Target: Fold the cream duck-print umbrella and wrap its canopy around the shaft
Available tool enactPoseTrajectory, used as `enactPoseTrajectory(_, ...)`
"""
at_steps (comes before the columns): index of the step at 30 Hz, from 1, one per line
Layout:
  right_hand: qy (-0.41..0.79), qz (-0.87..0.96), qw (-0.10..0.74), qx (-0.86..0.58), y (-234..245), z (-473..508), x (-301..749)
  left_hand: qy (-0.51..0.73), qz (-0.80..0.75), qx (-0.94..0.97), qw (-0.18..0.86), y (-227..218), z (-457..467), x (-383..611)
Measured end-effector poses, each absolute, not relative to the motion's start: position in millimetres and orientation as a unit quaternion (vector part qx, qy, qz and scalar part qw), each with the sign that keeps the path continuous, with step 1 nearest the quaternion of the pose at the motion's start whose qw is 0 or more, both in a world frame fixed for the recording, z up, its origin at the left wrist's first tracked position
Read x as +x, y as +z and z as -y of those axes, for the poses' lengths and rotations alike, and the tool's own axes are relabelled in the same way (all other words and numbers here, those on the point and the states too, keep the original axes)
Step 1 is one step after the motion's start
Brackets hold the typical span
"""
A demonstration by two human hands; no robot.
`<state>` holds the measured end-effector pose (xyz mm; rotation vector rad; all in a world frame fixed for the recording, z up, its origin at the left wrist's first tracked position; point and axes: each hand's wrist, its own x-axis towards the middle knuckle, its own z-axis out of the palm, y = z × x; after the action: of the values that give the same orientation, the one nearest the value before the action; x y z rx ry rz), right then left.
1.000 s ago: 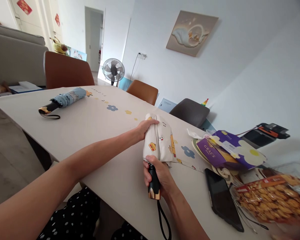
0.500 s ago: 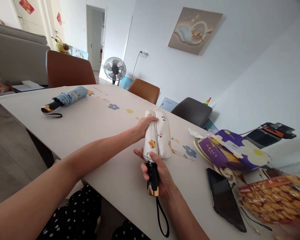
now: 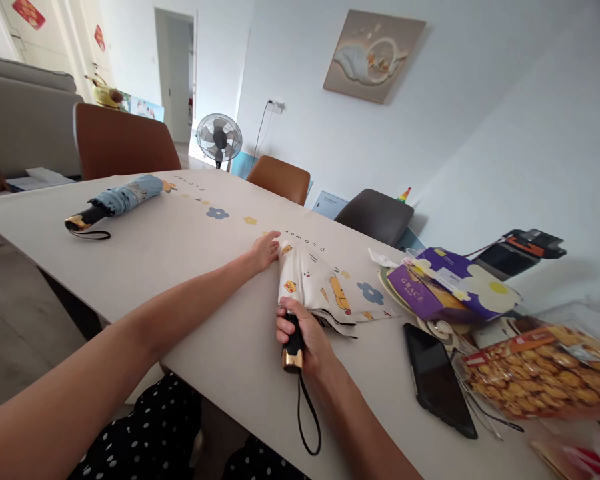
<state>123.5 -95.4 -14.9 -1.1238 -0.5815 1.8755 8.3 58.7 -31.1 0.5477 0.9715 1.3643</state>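
A cream folding umbrella with cartoon prints lies on the table, its canopy loose and spread to the right. My right hand is closed round its black handle, whose gold end cap and black wrist strap hang toward me. My left hand rests at the canopy's far left edge with the fingers pressed together on the fabric.
A folded light-blue umbrella lies far left on the table. To the right sit a black phone, a purple flower-print bag on a plate, and a snack packet. Chairs stand behind.
The umbrella went from held upright to lying lower on the table. Its canopy has loosened and fanned out rightward. My left hand slid from gripping the top to the fabric's left edge.
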Motion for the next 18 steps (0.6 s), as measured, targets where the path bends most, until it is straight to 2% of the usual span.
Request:
enactPoseTrajectory(5,0.697,0.186,0.523,-0.455,-16,86,135,0.583,-0.488,0.344,0.551,-35,-51,19)
enactPoseTrajectory(8,0.699,0.169,0.522,-0.459,-17,86,136,0.574,-0.473,0.44,0.504,-23,-28,40)
enactPoseTrajectory(10,0.701,0.168,0.525,-0.453,-18,86,134,0.542,-0.447,0.566,0.431,-13,-9,54)
enactPoseTrajectory(14,0.696,0.186,0.534,-0.441,-20,85,133,0.391,-0.395,0.792,0.254,5,22,78)
enactPoseTrajectory(18,0.692,0.194,0.55,-0.425,-23,85,135,0.169,-0.319,0.918,0.166,18,24,106)
